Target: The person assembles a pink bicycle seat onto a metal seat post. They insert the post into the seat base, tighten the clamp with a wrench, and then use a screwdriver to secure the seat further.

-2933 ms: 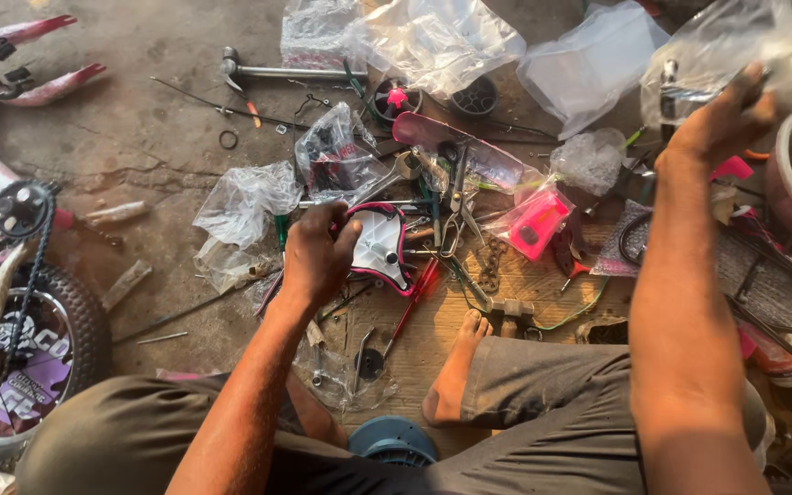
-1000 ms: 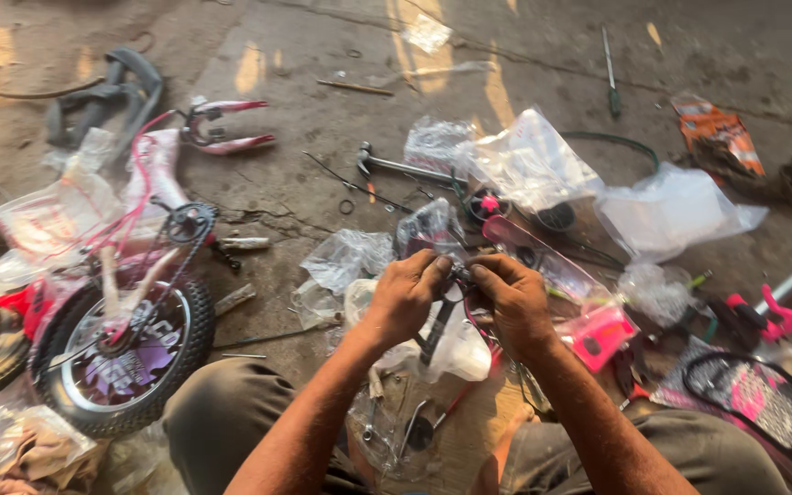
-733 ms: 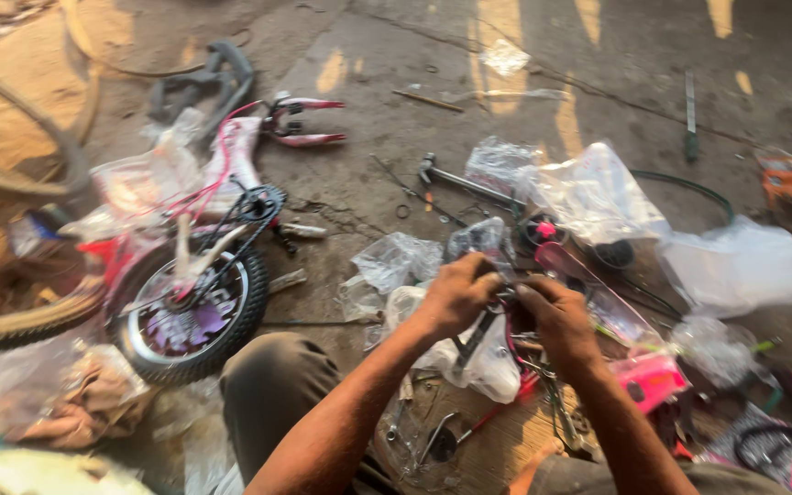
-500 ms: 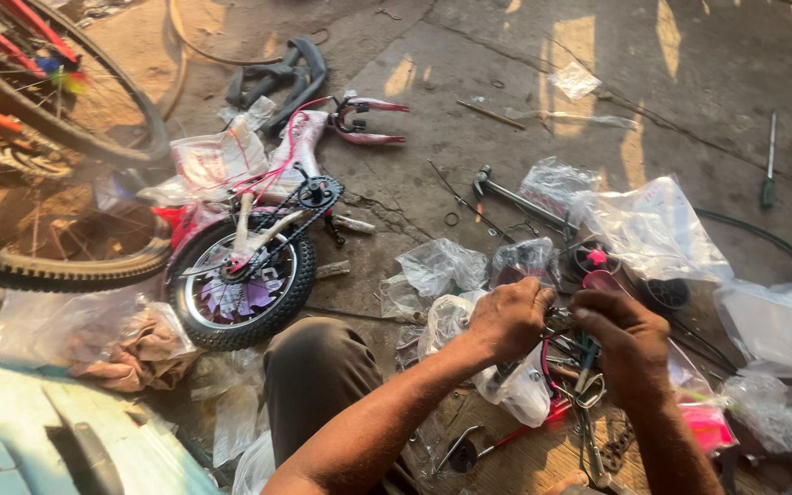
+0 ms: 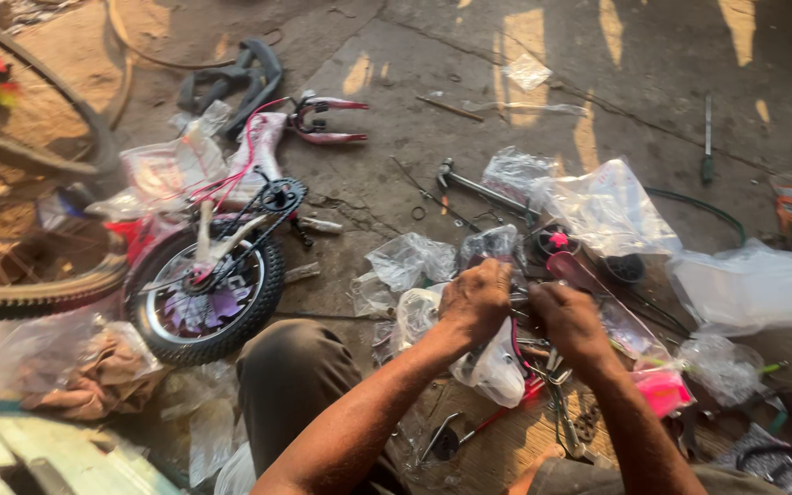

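Currently both hands meet over the floor's littered middle. Left hand [image 5: 476, 298] and right hand [image 5: 568, 316] are each closed on a small dark part [image 5: 517, 295] held between them, raised close to the eye for fine work; what the part is cannot be told. Plastic bags [image 5: 607, 206] and loose tools [image 5: 556, 399] lie within reach beneath. A small pink bike [image 5: 213, 266] rests tilted toward the floor's left edge, its wheel beside the knee.
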